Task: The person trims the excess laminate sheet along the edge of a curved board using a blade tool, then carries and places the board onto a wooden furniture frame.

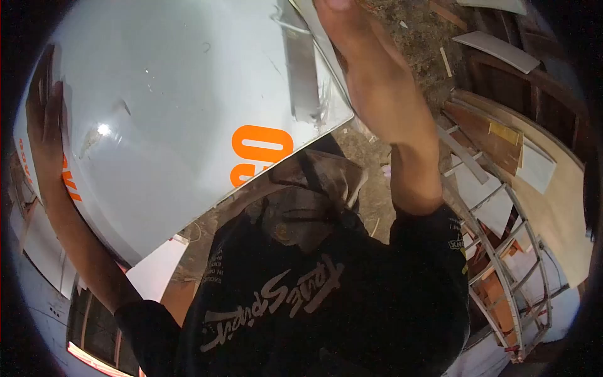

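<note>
A large glossy white panel [169, 125] with orange lettering [262, 143] fills the upper left, raised and tilted in front of my chest. A grey strip [303, 69] runs near its right edge. My left hand [45, 122] lies against the panel's left side, fingers stretched out flat along its surface. At the panel's upper right edge is my right hand [355, 28]. The top of the frame cuts off its fingers, so their grip is hidden.
Bare, rough ground [427, 75] shows at the upper right. A metal ladder-like frame [512, 251] leans at the right among boards and a curved pale panel [568, 207]. More white sheets [47, 251] stand at the left. Loose scraps lie about.
</note>
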`<action>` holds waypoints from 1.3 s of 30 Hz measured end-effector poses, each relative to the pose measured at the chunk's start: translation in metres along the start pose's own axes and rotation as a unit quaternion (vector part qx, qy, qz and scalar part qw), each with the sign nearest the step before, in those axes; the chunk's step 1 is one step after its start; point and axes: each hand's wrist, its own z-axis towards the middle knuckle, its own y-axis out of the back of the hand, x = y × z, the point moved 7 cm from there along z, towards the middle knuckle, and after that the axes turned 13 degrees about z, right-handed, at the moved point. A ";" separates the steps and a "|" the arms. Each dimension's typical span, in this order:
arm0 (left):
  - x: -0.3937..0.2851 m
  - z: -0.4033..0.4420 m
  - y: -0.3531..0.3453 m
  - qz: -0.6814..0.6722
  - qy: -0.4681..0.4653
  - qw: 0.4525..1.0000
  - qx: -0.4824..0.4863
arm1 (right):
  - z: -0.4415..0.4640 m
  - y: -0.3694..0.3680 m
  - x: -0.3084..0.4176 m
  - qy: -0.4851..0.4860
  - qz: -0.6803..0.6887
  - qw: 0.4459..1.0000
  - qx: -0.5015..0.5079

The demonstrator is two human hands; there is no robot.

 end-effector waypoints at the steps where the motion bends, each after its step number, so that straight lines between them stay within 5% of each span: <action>1: 0.001 -0.003 -0.002 -0.034 0.016 0.999 0.013 | -0.005 0.003 -0.007 -0.016 0.001 1.000 -0.014; 5: 0.015 -0.007 -0.002 -0.028 0.142 0.989 -0.004 | -0.002 -0.003 0.012 -0.060 -0.006 0.998 -0.032; 10: 0.024 -0.012 -0.004 -0.025 0.116 0.993 -0.002 | -0.017 0.010 -0.018 -0.053 -0.018 0.996 -0.075; 15: 0.028 -0.016 -0.006 -0.025 0.115 0.993 0.000 | -0.064 0.010 0.001 -0.147 -0.086 0.980 -0.105; 22: 0.022 -0.015 -0.003 -0.020 0.100 0.995 0.001 | -0.090 0.038 -0.021 -0.126 0.105 0.943 -0.289; 29: 0.021 -0.013 -0.004 -0.012 0.084 0.996 0.002 | 0.013 -0.010 0.030 -0.058 -0.089 0.978 -0.178; 34: 0.026 -0.013 -0.005 -0.010 0.082 0.997 0.002 | 0.014 0.001 0.011 -0.139 -0.072 0.987 -0.047; 39: 0.022 -0.012 -0.004 -0.005 0.072 0.997 0.004 | -0.013 0.012 -0.020 -0.094 -0.071 0.988 -0.096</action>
